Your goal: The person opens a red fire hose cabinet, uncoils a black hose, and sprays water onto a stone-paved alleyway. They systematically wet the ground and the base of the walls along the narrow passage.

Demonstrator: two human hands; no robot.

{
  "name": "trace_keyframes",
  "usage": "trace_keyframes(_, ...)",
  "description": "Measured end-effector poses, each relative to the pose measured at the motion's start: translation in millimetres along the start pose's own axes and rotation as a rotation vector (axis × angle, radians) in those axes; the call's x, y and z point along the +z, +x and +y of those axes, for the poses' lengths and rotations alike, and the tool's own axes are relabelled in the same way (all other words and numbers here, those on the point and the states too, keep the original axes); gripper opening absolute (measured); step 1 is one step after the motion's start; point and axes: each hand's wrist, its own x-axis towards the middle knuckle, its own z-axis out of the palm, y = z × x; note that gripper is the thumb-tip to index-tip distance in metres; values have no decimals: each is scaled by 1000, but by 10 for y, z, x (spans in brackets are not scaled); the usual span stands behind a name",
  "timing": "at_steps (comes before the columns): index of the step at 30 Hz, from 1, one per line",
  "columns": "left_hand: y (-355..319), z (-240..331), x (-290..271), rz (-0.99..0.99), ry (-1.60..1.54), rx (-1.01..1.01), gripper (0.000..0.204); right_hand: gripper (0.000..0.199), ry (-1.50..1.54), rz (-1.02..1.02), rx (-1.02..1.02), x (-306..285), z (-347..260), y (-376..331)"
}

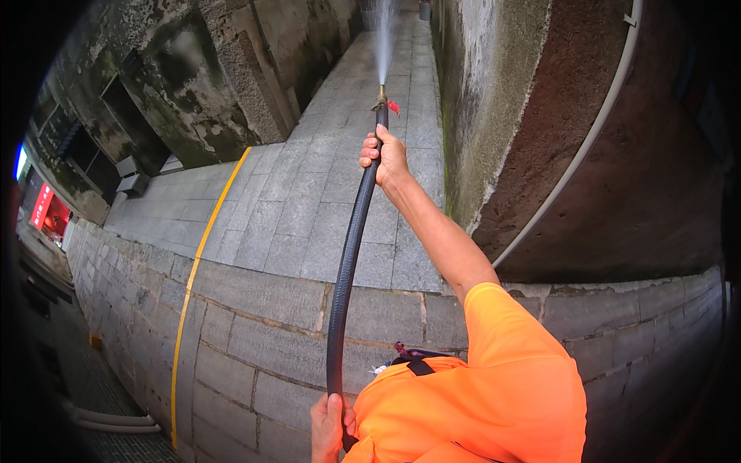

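While water sprays from the brass nozzle (380, 96) over the grey stone-paved lane (309, 201), the right hand (384, 158) is closed around the long black rubber hose (349, 247) just below the nozzle, arm stretched forward. The left hand (327, 427) grips the same hose low, beside the orange shirt (494, 386), above the stone block wall (255, 339).

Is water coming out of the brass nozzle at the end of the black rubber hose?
Yes, a white spray of water shoots forward from the brass nozzle of the black rubber hose over the grey stone pavement.
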Motion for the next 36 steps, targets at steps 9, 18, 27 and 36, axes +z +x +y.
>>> trace_keyframes(9,-3,12,-8,-11,9,19,36,24,36,-55,2,80,-44,-25)
trace_keyframes(18,-7,48,24,15,9,16,35,24,60,-49,23,35,-6,39)
trace_keyframes(27,-12,78,65,33,21,16,34,24,112,-92,45,-108,77,92)
trace_keyframes(36,-49,178,211,91,64,22,28,27,318,-215,140,-349,202,193)
